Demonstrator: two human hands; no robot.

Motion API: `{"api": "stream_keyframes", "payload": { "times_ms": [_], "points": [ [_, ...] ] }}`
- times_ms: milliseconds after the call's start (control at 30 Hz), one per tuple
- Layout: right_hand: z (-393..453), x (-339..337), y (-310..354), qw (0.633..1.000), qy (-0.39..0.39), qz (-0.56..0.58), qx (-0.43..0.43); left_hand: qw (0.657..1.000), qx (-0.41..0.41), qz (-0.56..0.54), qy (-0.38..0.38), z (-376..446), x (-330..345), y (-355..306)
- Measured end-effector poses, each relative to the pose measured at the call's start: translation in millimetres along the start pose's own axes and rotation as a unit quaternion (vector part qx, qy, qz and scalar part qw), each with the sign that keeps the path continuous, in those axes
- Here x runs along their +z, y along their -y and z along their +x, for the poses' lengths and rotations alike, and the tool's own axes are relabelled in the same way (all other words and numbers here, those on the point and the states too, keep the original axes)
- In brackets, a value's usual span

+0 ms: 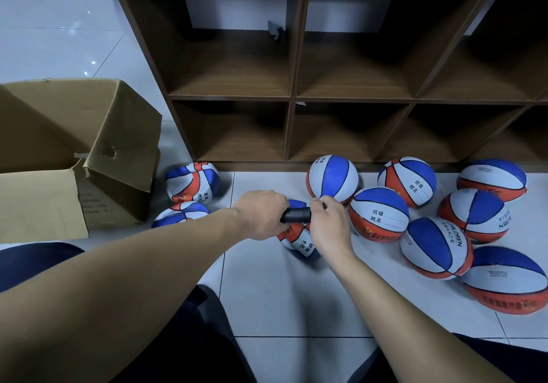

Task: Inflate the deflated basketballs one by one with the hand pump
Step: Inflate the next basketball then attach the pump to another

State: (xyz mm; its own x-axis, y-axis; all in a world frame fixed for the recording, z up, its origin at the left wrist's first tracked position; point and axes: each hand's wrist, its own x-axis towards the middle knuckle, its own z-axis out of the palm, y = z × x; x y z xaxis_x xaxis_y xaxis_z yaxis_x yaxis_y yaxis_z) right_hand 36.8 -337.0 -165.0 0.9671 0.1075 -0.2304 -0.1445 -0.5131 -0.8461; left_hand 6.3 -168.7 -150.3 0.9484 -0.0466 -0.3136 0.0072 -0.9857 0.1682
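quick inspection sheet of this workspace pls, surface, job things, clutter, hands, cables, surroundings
surface: white tiled floor.
job's things: black hand pump held over a limp ball; two crumpled red-white-blue basketballs on the left, seven round ones on the right.
clutter: open brown cardboard box.
grippers: left hand grips the pump body; right hand pinches its end.
cables: nothing seen.
surroundings: dark wooden cubby shelf, its compartments bare.

blue-white-orange basketballs (378, 215), black pump (296, 215)

open brown cardboard box (89, 145), flaps up, far left | dark brown wooden cubby shelf (293, 98) along back | white glossy tiled floor (281, 302) | grey tape scrap (275, 29) in upper cubby
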Motion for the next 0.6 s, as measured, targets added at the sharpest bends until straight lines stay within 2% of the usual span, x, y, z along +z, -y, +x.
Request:
{"api": "stream_keyframes", "payload": {
  "times_ms": [267, 433, 600],
  "points": [
    [5.2, -7.3, -1.7, 1.0, 0.013, -0.002, -0.006, 1.0, 0.01, -0.004, -0.008, 0.8, -2.6, 5.3],
    [18.5, -37.3, -6.8, 0.999, -0.039, 0.005, -0.015, 1.0, -0.02, -0.008, 0.001, -2.3, -6.0, 26.8],
    [29.0, -53.9, -15.9, 0.997, -0.066, 0.031, 0.012, 0.999, -0.044, -0.002, 0.01, -2.0, -4.8, 43.1]
  ]
}}
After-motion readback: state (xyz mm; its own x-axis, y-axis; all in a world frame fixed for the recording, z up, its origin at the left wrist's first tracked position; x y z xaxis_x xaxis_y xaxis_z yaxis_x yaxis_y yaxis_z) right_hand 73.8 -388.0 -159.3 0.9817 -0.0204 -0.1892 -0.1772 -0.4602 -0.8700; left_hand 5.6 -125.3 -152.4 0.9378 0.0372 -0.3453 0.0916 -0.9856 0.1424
